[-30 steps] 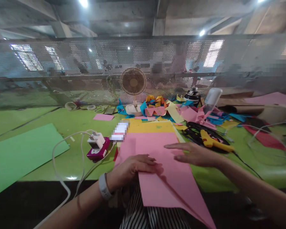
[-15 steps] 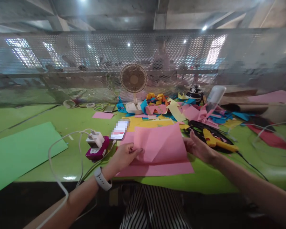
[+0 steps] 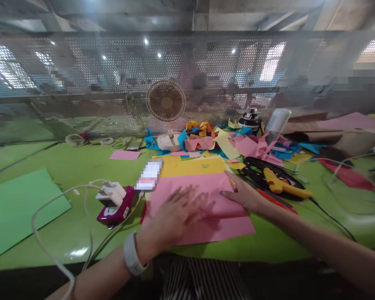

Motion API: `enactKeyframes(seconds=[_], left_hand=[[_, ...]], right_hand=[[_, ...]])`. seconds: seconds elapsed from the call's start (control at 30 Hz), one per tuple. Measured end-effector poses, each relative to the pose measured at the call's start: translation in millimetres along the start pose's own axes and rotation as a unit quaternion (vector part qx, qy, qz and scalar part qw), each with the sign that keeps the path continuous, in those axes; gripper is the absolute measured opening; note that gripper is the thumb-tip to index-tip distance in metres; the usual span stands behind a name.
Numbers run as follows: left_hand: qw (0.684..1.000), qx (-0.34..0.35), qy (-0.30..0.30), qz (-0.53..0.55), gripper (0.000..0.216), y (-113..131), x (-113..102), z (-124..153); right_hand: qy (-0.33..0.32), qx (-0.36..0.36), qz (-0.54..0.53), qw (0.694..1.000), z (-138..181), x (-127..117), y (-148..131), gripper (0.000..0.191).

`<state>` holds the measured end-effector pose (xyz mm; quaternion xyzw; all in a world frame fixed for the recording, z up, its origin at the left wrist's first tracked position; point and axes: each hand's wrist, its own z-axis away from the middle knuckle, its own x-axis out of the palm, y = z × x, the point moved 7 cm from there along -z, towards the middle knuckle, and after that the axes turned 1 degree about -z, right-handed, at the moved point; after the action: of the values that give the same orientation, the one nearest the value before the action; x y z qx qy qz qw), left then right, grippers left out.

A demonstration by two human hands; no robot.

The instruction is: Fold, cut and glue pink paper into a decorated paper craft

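A folded pink paper sheet (image 3: 167, 183) lies in front of me, with part of its lower layer showing along the near edge. My left hand (image 3: 178, 212) is spread over its middle, fingers stretched out and smeared by motion. At the sheet's right side, my right hand (image 3: 242, 193) rests with thumb and forefinger apart; its other fingers are hidden. Beneath the far edge of the pink sheet, yellow paper (image 3: 187, 166) shows. Just right of that hand is a red strip-like object (image 3: 279, 202), partly covered by my forearm.
Left of the sheet are a phone (image 3: 149, 176), a purple power block (image 3: 117, 212) with white plugs and cables, and a green sheet (image 3: 21, 208). Rightward, a yellow glue gun (image 3: 284, 185) lies on a black tray. Behind stand a fan (image 3: 166, 102) and paper scraps (image 3: 250, 146).
My left hand has let go of the paper's edge and spread flat over it. The raised pink layer is now pressed down. My right hand has moved onto its right side. The view has shifted slightly.
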<state>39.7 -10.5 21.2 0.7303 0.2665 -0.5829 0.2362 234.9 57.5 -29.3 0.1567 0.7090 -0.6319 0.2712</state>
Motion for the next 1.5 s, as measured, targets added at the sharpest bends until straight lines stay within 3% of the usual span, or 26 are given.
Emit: enactKeyframes(seconds=[0.17, 0.3, 0.37, 0.43, 0.5, 0.6, 0.67, 1.0, 1.23, 1.5], left_hand=[[0.992, 0.034, -0.109, 0.044, 0.069, 15, 30, 2], [0.99, 0.027, -0.126, 0.062, 0.071, 13, 38, 4], [0.989, 0.014, -0.131, 0.065, 0.072, 11, 39, 5], [0.988, 0.005, -0.138, 0.069, 0.074, 11, 40, 5], [0.987, 0.002, -0.143, 0.076, 0.076, 12, 41, 6], [0.986, 0.008, -0.143, 0.08, 0.075, 13, 42, 7], [0.987, 0.017, -0.141, 0.076, 0.074, 15, 43, 7], [0.995, 0.067, -0.063, -0.038, 0.077, 15, 54, 14], [0.983, 0.093, 0.027, -0.157, 0.049, 19, 53, 11], [0.972, 0.111, 0.096, -0.182, 0.04, 20, 43, 6]], right_hand=[[-0.012, -0.043, 0.205, 0.978, 4, 3, -7, 0.048], [0.07, -0.055, 0.351, 0.932, 11, -7, -20, 0.053], [0.085, -0.116, 0.362, 0.921, 14, -6, -34, 0.054], [0.049, -0.187, 0.344, 0.919, 15, 2, -43, 0.055], [-0.026, -0.235, 0.321, 0.917, 17, 15, -44, 0.057], [-0.125, -0.257, 0.302, 0.91, 21, 33, -37, 0.061], [-0.158, -0.254, 0.296, 0.907, 24, 39, -32, 0.062], [-0.193, -0.257, 0.277, 0.905, 28, 40, -29, 0.07], [-0.161, -0.286, 0.282, 0.901, 28, 41, -34, 0.074], [-0.12, -0.321, 0.315, 0.885, 30, 41, -33, 0.08]])
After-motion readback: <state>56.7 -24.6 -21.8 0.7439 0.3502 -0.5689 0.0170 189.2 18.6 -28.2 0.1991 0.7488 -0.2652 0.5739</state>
